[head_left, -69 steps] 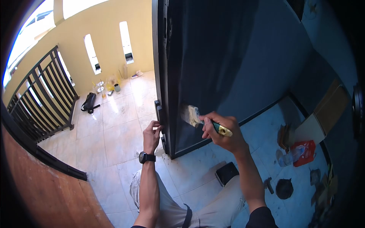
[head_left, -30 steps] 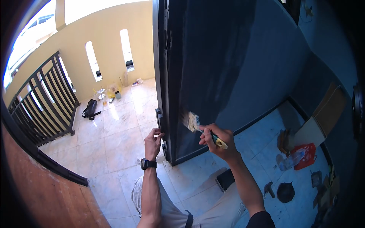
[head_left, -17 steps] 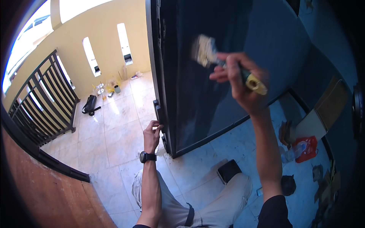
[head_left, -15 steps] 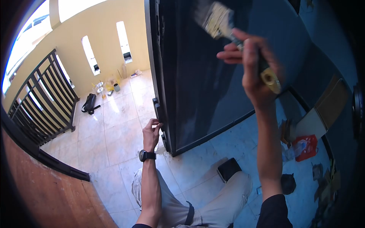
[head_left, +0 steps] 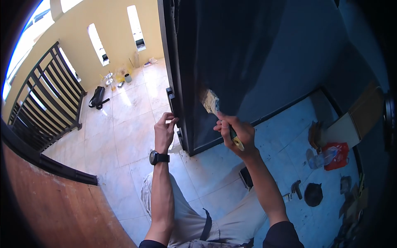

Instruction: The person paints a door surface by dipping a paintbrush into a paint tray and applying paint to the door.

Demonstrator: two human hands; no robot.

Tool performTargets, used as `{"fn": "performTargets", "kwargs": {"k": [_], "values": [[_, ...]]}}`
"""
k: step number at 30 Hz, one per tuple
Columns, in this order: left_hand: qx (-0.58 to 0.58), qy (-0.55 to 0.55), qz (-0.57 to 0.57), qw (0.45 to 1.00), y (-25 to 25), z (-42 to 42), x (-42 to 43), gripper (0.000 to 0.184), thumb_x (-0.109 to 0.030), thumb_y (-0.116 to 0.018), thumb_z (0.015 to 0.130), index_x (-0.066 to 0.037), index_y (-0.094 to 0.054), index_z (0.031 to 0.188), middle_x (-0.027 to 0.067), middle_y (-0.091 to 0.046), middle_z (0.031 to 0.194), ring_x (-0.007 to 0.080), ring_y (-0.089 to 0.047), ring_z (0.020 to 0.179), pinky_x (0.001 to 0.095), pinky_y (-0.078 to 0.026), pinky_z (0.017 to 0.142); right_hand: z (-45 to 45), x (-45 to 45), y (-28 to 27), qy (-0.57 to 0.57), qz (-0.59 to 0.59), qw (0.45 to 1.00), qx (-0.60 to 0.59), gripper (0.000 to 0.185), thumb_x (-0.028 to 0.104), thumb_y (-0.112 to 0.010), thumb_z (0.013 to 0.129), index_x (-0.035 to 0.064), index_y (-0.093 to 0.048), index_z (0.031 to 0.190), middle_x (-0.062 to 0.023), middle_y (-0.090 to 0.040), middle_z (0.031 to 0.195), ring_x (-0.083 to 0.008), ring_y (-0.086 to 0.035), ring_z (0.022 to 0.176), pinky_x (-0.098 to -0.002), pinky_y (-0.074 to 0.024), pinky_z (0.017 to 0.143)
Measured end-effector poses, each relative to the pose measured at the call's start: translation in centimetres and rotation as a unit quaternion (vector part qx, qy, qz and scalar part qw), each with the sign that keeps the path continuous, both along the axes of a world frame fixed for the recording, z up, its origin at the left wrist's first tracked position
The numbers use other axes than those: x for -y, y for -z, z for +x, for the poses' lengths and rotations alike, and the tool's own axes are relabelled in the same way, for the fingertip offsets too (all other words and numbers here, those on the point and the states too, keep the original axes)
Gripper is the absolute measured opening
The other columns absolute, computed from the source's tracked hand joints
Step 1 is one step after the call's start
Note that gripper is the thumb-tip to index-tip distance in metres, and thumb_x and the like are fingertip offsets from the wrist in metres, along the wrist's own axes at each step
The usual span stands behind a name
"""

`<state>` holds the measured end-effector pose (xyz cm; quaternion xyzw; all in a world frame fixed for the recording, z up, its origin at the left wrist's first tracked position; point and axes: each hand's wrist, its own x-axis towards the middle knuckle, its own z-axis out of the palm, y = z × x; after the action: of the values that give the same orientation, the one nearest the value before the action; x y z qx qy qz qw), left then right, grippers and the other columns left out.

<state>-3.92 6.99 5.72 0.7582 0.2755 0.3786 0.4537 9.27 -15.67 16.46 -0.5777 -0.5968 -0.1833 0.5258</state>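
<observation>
My right hand [head_left: 238, 134] grips a paintbrush [head_left: 231, 131] by its dark green handle with a yellow end. The brush's pale, paint-caked bristles point up and left, at the lower part of a dark door [head_left: 248, 74] that stands ajar. Whether the bristle tips press on the panel is hard to tell. My left hand [head_left: 164, 130], with a black watch [head_left: 154, 157] on its wrist, has its fingers bent around the door's near edge [head_left: 178, 120], close to the dark metal fittings there.
A hammer [head_left: 296, 189], a dark round container [head_left: 313, 194], a red plastic bag [head_left: 337, 156] and cardboard [head_left: 364, 111] lie on the right. At left are a black railing [head_left: 53, 95], a black bag [head_left: 97, 97] and a small cup [head_left: 127, 77] by the yellow wall.
My right hand has brought the paintbrush down and left from high on the door to its lower part. The left hand stays at the edge. The view has tilted slightly downward.
</observation>
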Motion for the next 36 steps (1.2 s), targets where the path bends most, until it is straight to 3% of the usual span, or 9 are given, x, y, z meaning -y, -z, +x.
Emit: {"fn": "performTargets", "kwargs": {"k": [10, 15, 18, 20, 23, 27, 30, 33, 36], "values": [[-0.029, -0.013, 0.011, 0.999, 0.1, 0.0, -0.1, 0.02, -0.009, -0.068, 0.096, 0.0, -0.063, 0.113, 0.0167, -0.075, 0.101, 0.0274, -0.077, 0.089, 0.0338, -0.058, 0.073, -0.6, 2.2, 7.6, 0.006, -0.127, 0.992, -0.009, 0.019, 0.013, -0.061, 0.1, -0.0013, -0.069, 0.11, -0.0089, -0.073, 0.079, -0.0189, -0.075, 0.069, -0.0296, -0.0603, 0.063], [-0.024, -0.008, 0.008, 1.0, -0.1, 0.0, 0.0, 0.02, -0.01, -0.068, 0.097, 0.0, -0.063, 0.113, 0.0161, -0.075, 0.1, 0.0255, -0.076, 0.09, 0.0339, -0.057, 0.074, 0.4, 2.3, 1.2, -0.036, -0.203, 0.977, -0.045, 0.022, 0.02, -0.061, 0.101, 0.0006, -0.069, 0.108, -0.009, -0.072, 0.079, -0.0192, -0.076, 0.072, -0.0301, -0.0602, 0.063], [-0.032, -0.008, 0.011, 0.999, -0.1, 0.0, 0.0, 0.019, -0.009, -0.067, 0.097, 0.0, -0.063, 0.113, 0.0155, -0.075, 0.1, 0.024, -0.076, 0.09, 0.0331, -0.057, 0.073, 1.8, 1.0, -4.2, -0.035, -0.159, 0.987, 0.0, 0.026, 0.023, -0.06, 0.102, -0.0008, -0.069, 0.107, -0.0094, -0.074, 0.083, -0.02, -0.077, 0.076, -0.0297, -0.0622, 0.064], [0.0, -0.003, 0.002, 1.0, 0.4, 0.2, -0.2, 0.014, -0.007, -0.066, 0.098, -0.001, -0.065, 0.11, 0.0103, -0.074, 0.097, 0.0138, -0.071, 0.087, 0.0282, -0.055, 0.069, 2.2, 0.6, -7.0, -0.037, -0.147, 0.988, 0.012, 0.027, 0.023, -0.06, 0.103, -0.0014, -0.069, 0.107, -0.0099, -0.074, 0.086, -0.0204, -0.077, 0.077, -0.0293, -0.063, 0.065], [-0.007, 0.001, 0.01, 1.0, 0.5, 0.1, -0.4, 0.018, -0.008, -0.067, 0.098, 0.0, -0.063, 0.113, 0.0146, -0.075, 0.101, 0.0229, -0.076, 0.09, 0.0312, -0.058, 0.072, 1.9, 0.1, -8.7, -0.021, 0.019, 0.994, 0.105, 0.016, 0.012, -0.066, 0.097, 0.0013, -0.069, 0.108, -0.0075, -0.073, 0.082, -0.0171, -0.074, 0.066, -0.0277, -0.0592, 0.06], [-0.001, 0.007, 0.003, 1.0, 0.3, 0.1, -0.3, 0.017, -0.008, -0.067, 0.098, 0.0, -0.063, 0.113, 0.0148, -0.075, 0.101, 0.0232, -0.076, 0.089, 0.0313, -0.058, 0.071, 0.9, 0.2, -7.6, 0.03, 0.123, 0.979, 0.161, 0.019, 0.005, -0.067, 0.094, -0.0014, -0.067, 0.112, -0.0086, -0.074, 0.084, -0.0175, -0.075, 0.07, -0.0269, -0.0606, 0.064], [-0.006, 0.005, 0.008, 1.0, 0.4, 0.0, -0.3, 0.018, -0.01, -0.067, 0.098, 0.0, -0.063, 0.113, 0.015, -0.075, 0.102, 0.024, -0.076, 0.089, 0.0319, -0.057, 0.071, 0.4, -0.3, -4.7, -0.013, 0.088, 0.986, 0.144, 0.019, 0.007, -0.053, 0.103, -0.0066, -0.065, 0.109, -0.0181, -0.075, 0.097, -0.0235, -0.077, 0.078, -0.0309, -0.065, 0.067], [-0.016, 0.0, 0.008, 1.0, 0.4, 0.1, -0.4, 0.019, -0.012, -0.068, 0.098, 0.0, -0.063, 0.113, 0.0151, -0.075, 0.101, 0.0246, -0.076, 0.09, 0.0323, -0.057, 0.071, 0.6, -0.6, 0.2, 0.01, 0.035, 0.991, 0.125, 0.016, 0.005, -0.054, 0.102, -0.0059, -0.064, 0.107, -0.0183, -0.075, 0.096, -0.0247, -0.077, 0.078, -0.0308, -0.0648, 0.067], [-0.006, -0.001, 0.008, 1.0, 0.7, 0.1, -0.5, 0.02, -0.012, -0.068, 0.097, 0.0, -0.063, 0.113, 0.015, -0.075, 0.1, 0.0245, -0.076, 0.09, 0.0321, -0.057, 0.07, 0.2, 0.0, 4.2, 0.007, 0.009, 0.997, 0.073, 0.025, 0.0, -0.065, 0.093, -0.0019, -0.064, 0.118, -0.0113, -0.074, 0.089, -0.0208, -0.075, 0.069, -0.0288, -0.0613, 0.065]]}}
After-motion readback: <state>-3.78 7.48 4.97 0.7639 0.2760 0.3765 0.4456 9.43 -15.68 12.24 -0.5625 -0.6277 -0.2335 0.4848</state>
